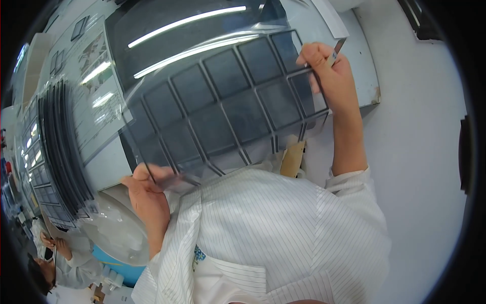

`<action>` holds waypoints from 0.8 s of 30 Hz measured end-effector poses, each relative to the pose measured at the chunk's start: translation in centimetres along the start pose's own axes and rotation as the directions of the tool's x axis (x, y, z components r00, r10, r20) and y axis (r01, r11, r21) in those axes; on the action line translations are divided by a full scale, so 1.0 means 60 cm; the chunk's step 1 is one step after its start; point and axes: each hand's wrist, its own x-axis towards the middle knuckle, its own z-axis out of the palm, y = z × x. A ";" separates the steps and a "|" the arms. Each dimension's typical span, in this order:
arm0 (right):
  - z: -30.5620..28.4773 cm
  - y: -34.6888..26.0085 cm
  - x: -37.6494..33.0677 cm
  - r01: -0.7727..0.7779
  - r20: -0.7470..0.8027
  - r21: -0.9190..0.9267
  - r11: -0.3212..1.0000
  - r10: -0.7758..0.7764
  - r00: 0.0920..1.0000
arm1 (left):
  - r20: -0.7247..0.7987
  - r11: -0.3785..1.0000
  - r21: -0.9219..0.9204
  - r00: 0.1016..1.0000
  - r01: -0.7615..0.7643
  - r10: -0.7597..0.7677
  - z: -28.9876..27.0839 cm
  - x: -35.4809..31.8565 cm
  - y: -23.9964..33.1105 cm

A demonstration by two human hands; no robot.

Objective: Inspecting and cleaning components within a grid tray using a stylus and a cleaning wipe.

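A clear plastic sheet with a grid of black rectangular frames (221, 103) is stretched between my two hands, tilted over the dark work surface (167, 23). My left hand (149, 190) pinches its lower left corner, the fingers partly seen through the film. At the upper right edge, my right hand (329, 71) grips the sheet between thumb and fingers. A slim tool with a pale body and dark tip (336, 50) sticks out of the right hand; its kind is unclear.
A stack of similar black-framed sheets (63, 152) stands to the left, beside printed papers under clear film (96, 66). Below it lies a whitish plastic bag (114, 228). A tan piece (292, 159) is near my body. Another person (66, 253) works at the lower left.
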 end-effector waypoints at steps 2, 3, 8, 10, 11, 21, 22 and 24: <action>0.003 -0.012 0.017 0.094 -0.100 -0.002 0.996 -0.094 0.991 | 0.035 0.995 0.102 0.999 0.019 -0.023 0.015 0.009 0.020; 0.004 -0.019 0.022 0.100 -0.097 0.001 0.995 -0.100 0.990 | 0.032 0.995 0.102 0.999 0.013 -0.016 0.006 0.012 0.021; 0.012 -0.012 0.049 0.131 0.074 -0.123 0.984 -0.122 0.990 | -0.012 0.976 0.217 1.000 0.002 0.001 -0.036 0.041 0.034; 0.019 -0.013 0.052 0.112 0.088 -0.113 0.987 -0.102 0.991 | -0.022 0.980 0.199 1.000 0.015 -0.011 -0.046 0.048 0.037; 0.020 -0.014 0.052 0.092 0.089 -0.108 0.990 -0.082 0.993 | -0.025 0.980 0.200 1.000 0.015 -0.010 -0.050 0.050 0.037; 0.012 -0.006 0.048 0.021 0.054 -0.107 0.994 -0.015 0.998 | 0.000 0.984 0.164 0.997 0.074 -0.075 -0.046 0.054 0.040; 0.010 -0.010 0.047 0.027 0.055 -0.119 0.993 -0.020 0.998 | 0.006 0.985 0.153 0.997 0.078 -0.080 -0.044 0.053 0.041; 0.009 -0.006 0.045 0.027 0.053 -0.132 0.991 -0.020 0.998 | -0.006 0.982 0.175 0.997 0.075 -0.075 -0.040 0.053 0.040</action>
